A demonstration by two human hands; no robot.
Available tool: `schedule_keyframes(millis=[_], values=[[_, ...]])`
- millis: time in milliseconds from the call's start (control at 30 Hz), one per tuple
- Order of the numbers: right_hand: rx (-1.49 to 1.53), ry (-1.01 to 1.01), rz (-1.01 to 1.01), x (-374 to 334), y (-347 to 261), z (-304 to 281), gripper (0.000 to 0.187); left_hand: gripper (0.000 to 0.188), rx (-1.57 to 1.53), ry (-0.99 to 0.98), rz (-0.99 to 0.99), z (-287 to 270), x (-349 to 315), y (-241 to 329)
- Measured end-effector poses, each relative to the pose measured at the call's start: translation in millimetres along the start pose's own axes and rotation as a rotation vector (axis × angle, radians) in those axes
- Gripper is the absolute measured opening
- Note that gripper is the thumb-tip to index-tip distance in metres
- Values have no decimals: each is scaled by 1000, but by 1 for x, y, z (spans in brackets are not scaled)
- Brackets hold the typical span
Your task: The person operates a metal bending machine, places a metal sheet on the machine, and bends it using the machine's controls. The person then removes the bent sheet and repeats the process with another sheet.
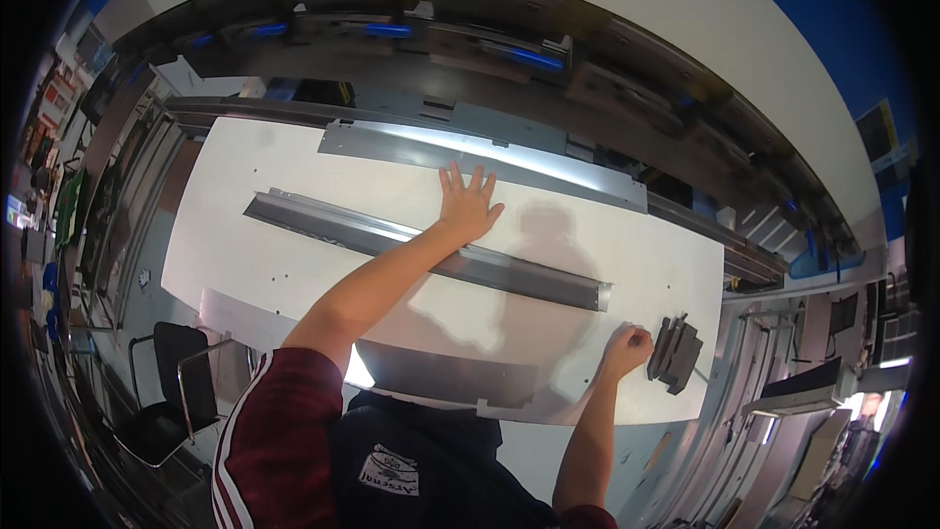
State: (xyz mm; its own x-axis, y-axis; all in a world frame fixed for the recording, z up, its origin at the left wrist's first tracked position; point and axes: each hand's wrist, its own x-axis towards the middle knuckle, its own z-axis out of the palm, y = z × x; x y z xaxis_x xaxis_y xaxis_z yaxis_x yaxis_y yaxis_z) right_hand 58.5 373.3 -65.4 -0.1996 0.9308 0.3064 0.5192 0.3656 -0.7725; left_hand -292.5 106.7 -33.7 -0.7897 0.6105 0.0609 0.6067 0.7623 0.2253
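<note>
My left hand (466, 201) lies flat, fingers spread, on the white table (255, 264), just beyond a long grey metal channel (392, 235) that runs diagonally across the table. My forearm crosses over that channel. My right hand (627, 346) is closed into a fist near the table's right end, right beside a stack of small dark grey metal brackets (677, 353); whether it holds something I cannot tell. A long flat metal strip (490, 152) lies along the far edge, just past my left fingertips.
A bent sheet-metal panel (431, 372) lies at the near edge by my body. A black chair (171, 402) stands at lower left. Racks of metal profiles (764, 225) and shelving surround the table at the back and right.
</note>
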Motion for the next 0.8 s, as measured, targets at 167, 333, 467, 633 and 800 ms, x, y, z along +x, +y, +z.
schedule_keyframes(millis=[167,333,467,633,800], values=[[93,30,37,-1,-1,1,19,78,86,-59,-70,0,-3,7],[-66,-54,-51,3,2,-4,20,78,66,-12,52,0,-13,0],[-57,-48,-20,4,1,-5,20,77,17,8,78,-1,-17,2],[-62,71,-168,4,3,-1,26,63,-192,242,-31,-3,-6,-27],[-39,63,-156,5,6,2,25,63,-41,618,-617,-44,8,-210]])
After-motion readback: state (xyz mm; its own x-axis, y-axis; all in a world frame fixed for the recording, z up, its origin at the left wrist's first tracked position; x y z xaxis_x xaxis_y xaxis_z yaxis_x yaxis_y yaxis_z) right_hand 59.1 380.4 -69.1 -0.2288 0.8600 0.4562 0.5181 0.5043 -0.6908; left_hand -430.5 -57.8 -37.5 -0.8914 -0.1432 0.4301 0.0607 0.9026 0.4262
